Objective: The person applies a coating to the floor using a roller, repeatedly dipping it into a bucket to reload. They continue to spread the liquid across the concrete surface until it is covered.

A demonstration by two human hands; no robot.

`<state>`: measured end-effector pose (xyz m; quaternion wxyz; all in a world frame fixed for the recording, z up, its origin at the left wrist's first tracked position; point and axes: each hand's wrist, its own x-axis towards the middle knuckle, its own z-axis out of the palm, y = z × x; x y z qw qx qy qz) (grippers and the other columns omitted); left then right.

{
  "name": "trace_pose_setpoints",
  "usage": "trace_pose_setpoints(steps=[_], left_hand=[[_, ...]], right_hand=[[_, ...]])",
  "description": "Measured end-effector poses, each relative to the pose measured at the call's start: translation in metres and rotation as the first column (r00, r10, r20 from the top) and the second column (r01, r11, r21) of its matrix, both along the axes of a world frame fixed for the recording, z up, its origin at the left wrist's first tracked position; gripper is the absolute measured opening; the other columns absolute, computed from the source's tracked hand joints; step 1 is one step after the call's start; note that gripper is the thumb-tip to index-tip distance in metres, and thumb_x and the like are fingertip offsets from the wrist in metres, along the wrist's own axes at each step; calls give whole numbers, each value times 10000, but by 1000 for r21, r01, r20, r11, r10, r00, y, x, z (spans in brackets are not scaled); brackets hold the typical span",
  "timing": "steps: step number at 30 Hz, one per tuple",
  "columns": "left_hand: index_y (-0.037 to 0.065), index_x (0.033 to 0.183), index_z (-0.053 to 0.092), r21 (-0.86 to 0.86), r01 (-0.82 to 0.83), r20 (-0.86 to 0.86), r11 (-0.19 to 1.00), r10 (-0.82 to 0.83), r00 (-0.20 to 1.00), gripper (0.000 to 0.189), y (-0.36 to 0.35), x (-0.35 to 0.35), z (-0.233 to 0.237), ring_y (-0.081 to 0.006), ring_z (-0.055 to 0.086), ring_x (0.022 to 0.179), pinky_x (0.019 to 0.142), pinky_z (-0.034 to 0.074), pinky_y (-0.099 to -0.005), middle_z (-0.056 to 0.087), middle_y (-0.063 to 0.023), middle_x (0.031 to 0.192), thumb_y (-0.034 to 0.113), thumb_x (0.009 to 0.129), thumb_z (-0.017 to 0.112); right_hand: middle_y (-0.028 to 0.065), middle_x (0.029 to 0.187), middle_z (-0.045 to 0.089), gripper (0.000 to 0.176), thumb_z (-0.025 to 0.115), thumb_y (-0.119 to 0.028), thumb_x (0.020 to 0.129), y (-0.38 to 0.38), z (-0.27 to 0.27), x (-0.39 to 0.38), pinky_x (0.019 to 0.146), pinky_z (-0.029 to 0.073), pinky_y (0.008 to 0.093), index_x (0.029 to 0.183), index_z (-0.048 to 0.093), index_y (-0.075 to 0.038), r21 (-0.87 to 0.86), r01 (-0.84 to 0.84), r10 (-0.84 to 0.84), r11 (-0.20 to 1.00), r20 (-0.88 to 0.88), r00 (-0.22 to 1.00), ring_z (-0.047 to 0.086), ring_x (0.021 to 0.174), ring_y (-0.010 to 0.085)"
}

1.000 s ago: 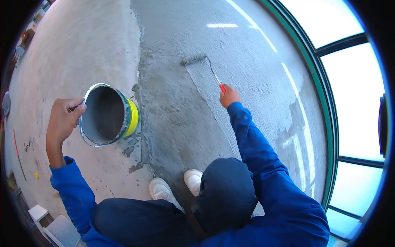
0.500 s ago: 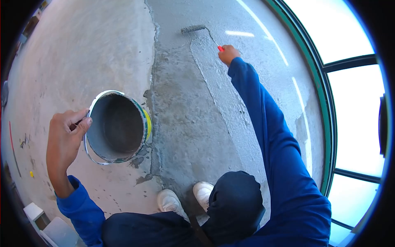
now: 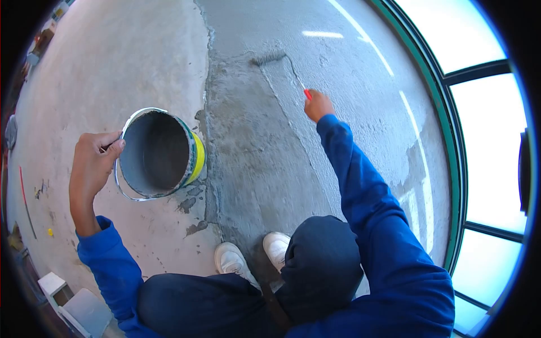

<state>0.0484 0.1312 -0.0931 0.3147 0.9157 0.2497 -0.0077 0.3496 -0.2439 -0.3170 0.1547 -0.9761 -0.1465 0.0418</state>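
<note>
Against grey floor [image 3: 242,141], the right grip [image 3: 319,106] holds a roller [image 3: 269,58].

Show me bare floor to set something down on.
The widest free patch is the pale floor beyond the bucket, bordered on the right by the rough seam. A smaller, spotted one lies between the left sleeve and the left shoe. Crowded: the left hand at the bucket's edge; the right hand with the roller; white objects at lower left.

The paint roller [image 3: 269,58] is grey with a red handle [image 3: 307,94]; the bucket [image 3: 156,154] is dark grey inside, banded bright yellow outside. Sleeves [image 3: 369,191] are blue, trousers [image 3: 197,298] dark navy, shoes [image 3: 230,259] white, the floor [image 3: 248,141] mottled grey, the window frame [image 3: 455,163] green and black.
</note>
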Motion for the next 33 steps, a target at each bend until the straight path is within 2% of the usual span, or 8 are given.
trace_pose_setpoints(steps=[2, 4, 8, 15, 22, 25, 28, 33], left_hand=[[-89, 956, 650, -17, -20, -21, 1000, 19, 1000, 204, -4, 0, 3, -80, 394, 462, 451, 334, -260, 450, -50, 538, 68, 832, 607], [-79, 973, 656, -42, -24, -18, 999, 23, 1000, 212, -6, -1, 4, -76, 399, 464, 440, 339, -253, 465, -39, 543, 77, 838, 605], [-57, 1008, 667, -19, -35, -17, 999, 35, 999, 229, -12, -2, 3, -66, 410, 466, 420, 354, -234, 482, -18, 557, 96, 852, 598], [-21, 1066, 665, -41, 12, -66, 999, -14, 998, 273, -18, 0, 3, -52, 421, 480, 423, 367, -213, 493, 4, 596, 155, 871, 589], [6, 1133, 641, 60, 35, -139, 998, -26, 990, 326, -18, 1, 1, -46, 399, 477, 439, 371, -203, 473, 16, 597, 215, 894, 568], [12, 1159, 627, 37, 54, -122, 998, -49, 991, 337, -10, 1, -4, -45, 389, 470, 433, 365, -204, 462, 21, 598, 218, 898, 566], [23, 1180, 614, 29, 48, -148, 998, -43, 988, 346, -5, 3, -6, -40, 391, 478, 425, 353, -201, 463, 23, 608, 225, 902, 570], [38, 1180, 618, 23, 31, -172, 999, -27, 985, 346, 2, 3, -9, -37, 395, 486, 422, 341, -198, 470, 23, 629, 245, 905, 578]], right_hand=[[241, 945, 637, 278, 533, -186, 820, -28, -1, -36, 777, 491, 507, 1085, 582, -117, -20, 43, -44, 999, -30, 999, 614, 898, 419], [234, 870, 643, 281, 522, -205, 848, -63, -6, -79, 707, 489, 535, 1122, 543, -149, 0, 26, -26, 1000, 35, 999, 621, 810, 429], [220, 828, 643, 309, 531, -206, 863, -132, 11, -167, 659, 485, 528, 1168, 517, -157, -51, 108, -112, 993, -86, 990, 620, 764, 422], [198, 800, 633, 348, 545, -200, 873, -263, 17, -315, 618, 481, 510, 1218, 506, -174, -103, 223, -231, 969, -67, 971, 617, 718, 404], [172, 823, 623, 372, 551, -224, 883, -373, 41, -455, 625, 479, 493, 1251, 495, -222, -227, 360, -397, 905, -146, 906, 609, 727, 397], [184, 865, 634, 355, 567, -220, 874, -422, 60, -496, 663, 485, 482, 1225, 519, -191, -233, 379, -426, 896, -201, 882, 612, 773, 399], [206, 975, 640, 328, 593, -209, 853, -455, 93, -511, 752, 491, 447, 1161, 568, -102, -201, 426, -470, 882, -317, 824, 611, 870, 399], [206, 974, 642, 348, 586, -226, 860, -493, 81, -519, 759, 486, 449, 1188, 559, -114, -175, 461, -492, 870, -250, 834, 610, 884, 399]])
